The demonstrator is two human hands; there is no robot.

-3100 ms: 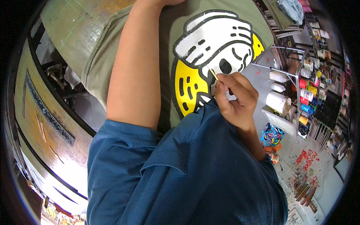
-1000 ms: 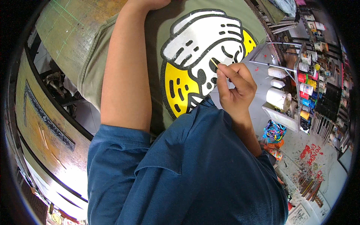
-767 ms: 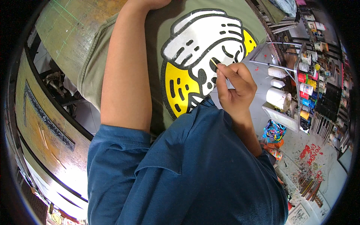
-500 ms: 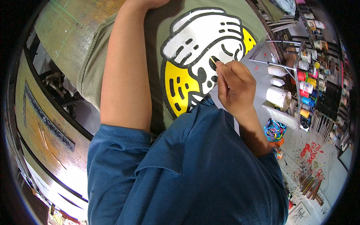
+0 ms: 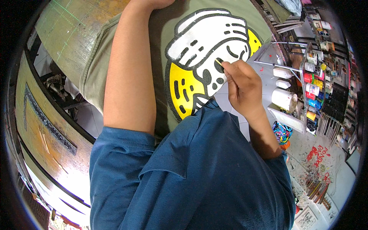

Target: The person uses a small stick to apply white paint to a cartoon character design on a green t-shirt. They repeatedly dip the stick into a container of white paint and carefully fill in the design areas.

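Fingers (image 5: 229,69) of the right hand (image 5: 242,86), pinched on a thin brush (image 5: 218,62), have shifted its tip onto a black patch of the print on the olive shirt (image 5: 161,34), spread toward the table's far edge; left fingers unseen.

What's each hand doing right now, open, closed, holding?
Left hand: out of frame past the top edge, cannot tell.
Right hand: closed on a thin brush, tip at the shirt print.

The garment (image 5: 214,50) is lying on the worktable (image 5: 73,34); paint bottles (image 5: 312,90) and white jars (image 5: 283,97) are standing to its right.
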